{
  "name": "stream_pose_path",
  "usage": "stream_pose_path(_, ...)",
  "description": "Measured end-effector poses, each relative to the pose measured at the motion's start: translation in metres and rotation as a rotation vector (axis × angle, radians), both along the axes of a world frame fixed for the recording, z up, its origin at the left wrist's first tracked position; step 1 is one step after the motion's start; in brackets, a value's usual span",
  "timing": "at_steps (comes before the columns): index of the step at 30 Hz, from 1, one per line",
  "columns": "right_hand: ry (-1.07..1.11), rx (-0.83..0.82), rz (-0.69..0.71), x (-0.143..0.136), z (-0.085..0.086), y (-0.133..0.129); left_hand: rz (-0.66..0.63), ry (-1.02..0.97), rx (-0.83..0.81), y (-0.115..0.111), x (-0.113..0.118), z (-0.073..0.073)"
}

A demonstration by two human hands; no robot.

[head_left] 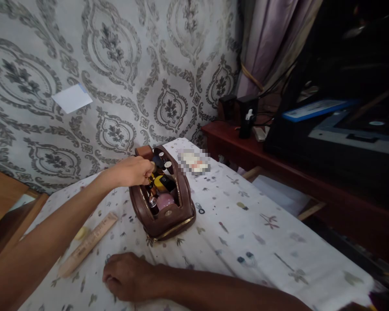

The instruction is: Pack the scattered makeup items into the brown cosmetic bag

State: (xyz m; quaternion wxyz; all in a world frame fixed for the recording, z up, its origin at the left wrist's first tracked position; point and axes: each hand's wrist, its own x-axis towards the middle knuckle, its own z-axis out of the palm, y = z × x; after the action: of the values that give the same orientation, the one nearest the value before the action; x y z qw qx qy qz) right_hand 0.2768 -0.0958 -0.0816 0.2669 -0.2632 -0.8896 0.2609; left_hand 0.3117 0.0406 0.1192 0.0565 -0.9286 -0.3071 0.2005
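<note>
A brown zip-up cosmetics bag [162,220] stands wide open on a white patterned cloth, packed with several small bottles and jars. My left hand [134,170] reaches over its left edge, fingertips bent down inside among the contents. What those fingers pinch, if anything, is hidden. Near them lie a yellow item with a black cap [164,183] and a round pink container [165,201]. In front of the bag, my right hand [128,276] rests on the cloth with curled fingers, and nothing shows in it. Left of it, under my left forearm, lies a long beige tube [89,246].
A small pale yellow round item [81,233] sits beside the tube. A pixelated flat object [194,162] lies behind the bag. To the right, a dark red stand [227,144] holds a black bottle [245,125]. Patterned wallpaper [123,65] rises behind the cloth.
</note>
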Motion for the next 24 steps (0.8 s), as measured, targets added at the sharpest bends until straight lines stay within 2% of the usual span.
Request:
stream_pose_path(9,0.016,0.026,-0.014,0.0,-0.001,-0.001,0.081,0.0,0.006,0.001,0.003,-0.008)
stream_pose_path(15,0.026,0.016,-0.015,0.0,-0.003,-0.001,0.035,0.026,0.014,0.002,0.005,-0.015)
stream_pose_path(24,0.017,0.02,-0.003,0.0,-0.002,-0.001,0.033,0.0,0.017,-0.001,0.004,-0.015)
